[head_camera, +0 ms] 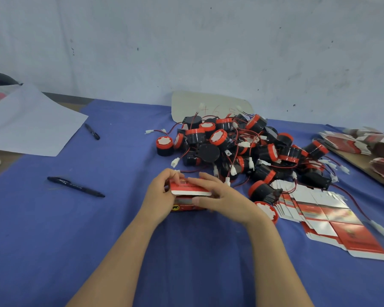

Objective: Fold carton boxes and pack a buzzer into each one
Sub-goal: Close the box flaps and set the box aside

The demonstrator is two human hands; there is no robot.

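Note:
A small red and white carton box [187,197] stands on the blue cloth in the middle, its top flap raised. My left hand [162,196] grips its left side, fingers curled over the flap. My right hand [220,196] holds the right side, fingers on top of the flap and thumb at the front. Whatever is inside the box is hidden. Behind and to the right lies a heap of black and red buzzers [242,147] with red and black wires and white plugs. One buzzer [267,210] sits just right of my right wrist. A stack of flat unfolded cartons [326,216] lies at the right.
Two black pens [75,186] [92,131] lie on the cloth at the left. A white paper sheet [29,122] hangs over the table's left rear corner. More flat cartons [368,147] are piled on a board at the far right. A wall rises behind.

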